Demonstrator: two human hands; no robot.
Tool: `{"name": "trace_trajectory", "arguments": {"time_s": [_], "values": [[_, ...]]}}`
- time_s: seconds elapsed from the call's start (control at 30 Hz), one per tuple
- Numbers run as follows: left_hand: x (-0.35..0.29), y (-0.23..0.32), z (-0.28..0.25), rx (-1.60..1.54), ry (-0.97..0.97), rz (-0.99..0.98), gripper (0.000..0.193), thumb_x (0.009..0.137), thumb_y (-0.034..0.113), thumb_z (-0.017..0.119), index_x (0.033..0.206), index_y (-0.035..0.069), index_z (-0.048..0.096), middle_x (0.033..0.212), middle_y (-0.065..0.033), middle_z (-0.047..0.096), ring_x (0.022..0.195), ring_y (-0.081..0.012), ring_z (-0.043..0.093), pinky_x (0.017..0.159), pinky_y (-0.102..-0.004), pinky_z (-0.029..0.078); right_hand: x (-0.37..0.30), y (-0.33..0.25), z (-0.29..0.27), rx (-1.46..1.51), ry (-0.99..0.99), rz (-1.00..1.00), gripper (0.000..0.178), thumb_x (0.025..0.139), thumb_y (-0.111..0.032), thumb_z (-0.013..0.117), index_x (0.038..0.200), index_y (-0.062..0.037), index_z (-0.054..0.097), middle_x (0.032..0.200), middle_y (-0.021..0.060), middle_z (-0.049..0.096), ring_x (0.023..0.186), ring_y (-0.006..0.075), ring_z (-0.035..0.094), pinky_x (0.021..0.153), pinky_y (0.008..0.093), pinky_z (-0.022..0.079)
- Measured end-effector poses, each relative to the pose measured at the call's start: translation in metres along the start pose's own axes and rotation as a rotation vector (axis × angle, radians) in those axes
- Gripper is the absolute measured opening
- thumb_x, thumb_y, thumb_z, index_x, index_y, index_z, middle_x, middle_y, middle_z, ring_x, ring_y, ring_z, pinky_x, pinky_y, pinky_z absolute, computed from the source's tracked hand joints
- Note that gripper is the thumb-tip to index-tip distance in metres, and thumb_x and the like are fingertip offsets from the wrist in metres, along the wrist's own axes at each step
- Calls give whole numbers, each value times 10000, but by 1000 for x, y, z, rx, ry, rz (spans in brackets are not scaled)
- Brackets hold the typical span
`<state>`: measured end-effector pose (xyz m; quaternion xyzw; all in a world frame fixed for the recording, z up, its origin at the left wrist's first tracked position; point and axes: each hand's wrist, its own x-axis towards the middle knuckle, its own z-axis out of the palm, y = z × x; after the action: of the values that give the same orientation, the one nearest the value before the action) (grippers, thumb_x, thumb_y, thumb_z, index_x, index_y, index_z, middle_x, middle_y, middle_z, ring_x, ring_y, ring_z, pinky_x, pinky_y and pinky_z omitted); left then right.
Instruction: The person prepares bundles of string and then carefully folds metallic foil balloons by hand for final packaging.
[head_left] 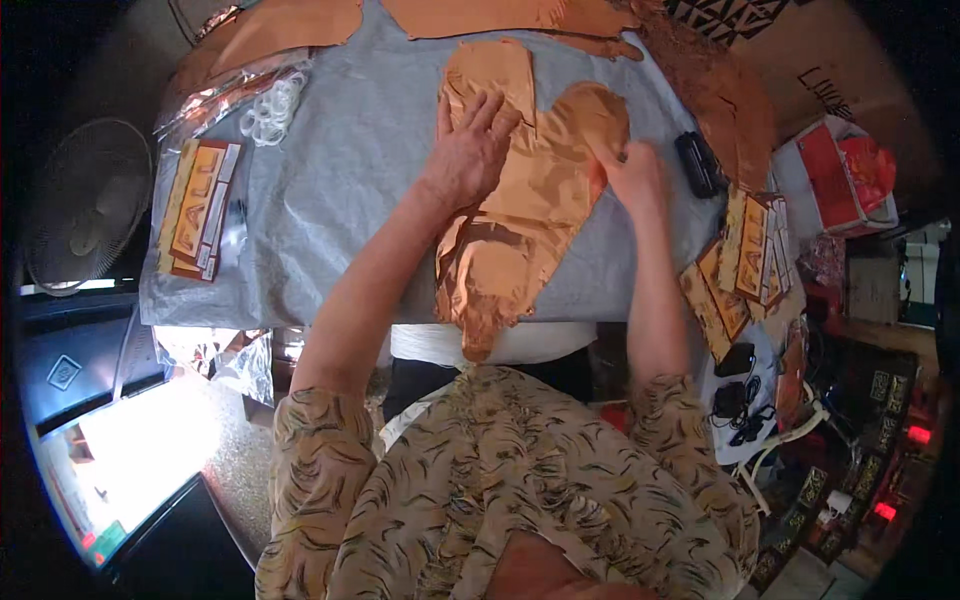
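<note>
A flat, uninflated copper-coloured foil balloon (545,190) lies creased on the grey-covered table (340,190). Its two lobes point away from me, and a narrow crumpled end hangs over the near edge. My left hand (470,150) rests on the left lobe with its fingers spread. On the other side, my right hand (635,178) is closed, thumb and fingers pinching the balloon's right edge beside the right lobe.
More copper foil sheets (280,35) lie along the far edge. White loops (272,108) and a printed card pack (200,210) are at left. A black case (697,165) and more card packs (752,245) sit at right. A fan (90,205) stands beyond the left edge.
</note>
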<state>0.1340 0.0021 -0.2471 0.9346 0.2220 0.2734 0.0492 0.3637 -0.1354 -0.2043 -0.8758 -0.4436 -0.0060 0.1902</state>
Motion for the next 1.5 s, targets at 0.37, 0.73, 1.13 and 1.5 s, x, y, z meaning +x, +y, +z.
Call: {"name": "trace_trajectory", "arguments": {"time_s": [0.37,0.73,1.13,1.5], "values": [[-6,-5,3,-25,-11,-39,443,986,214,410,1403,117,519,1528,-249,405,1422,-431,382,1137,-708,194,-10,-41,-15,870,13,56,208,849,-23,710,1047,18,658,944,58,731,769,102,659,663,274,517],[0,-6,9,26,-29,0,459,980,283,443,1412,160,539,1543,-215,396,1449,-400,344,1139,-719,172,-8,-115,7,696,20,-204,144,836,-75,687,829,18,577,718,22,605,690,81,535,633,286,469],[3,0,-3,100,-154,-16,460,943,290,519,1385,161,540,1527,-176,428,1460,-368,340,1127,-730,193,-38,-39,19,596,47,-377,493,1045,-165,491,1496,9,399,1482,179,493,1391,307,444,1158,468,318],[-5,-9,7,25,-46,-5,455,951,194,460,1398,130,517,1573,-169,354,1472,-365,314,1145,-717,174,-58,-74,46,-4,-69,-356,567,1048,-299,400,1550,-48,321,1611,172,311,1507,382,225,1212,581,103]]}}
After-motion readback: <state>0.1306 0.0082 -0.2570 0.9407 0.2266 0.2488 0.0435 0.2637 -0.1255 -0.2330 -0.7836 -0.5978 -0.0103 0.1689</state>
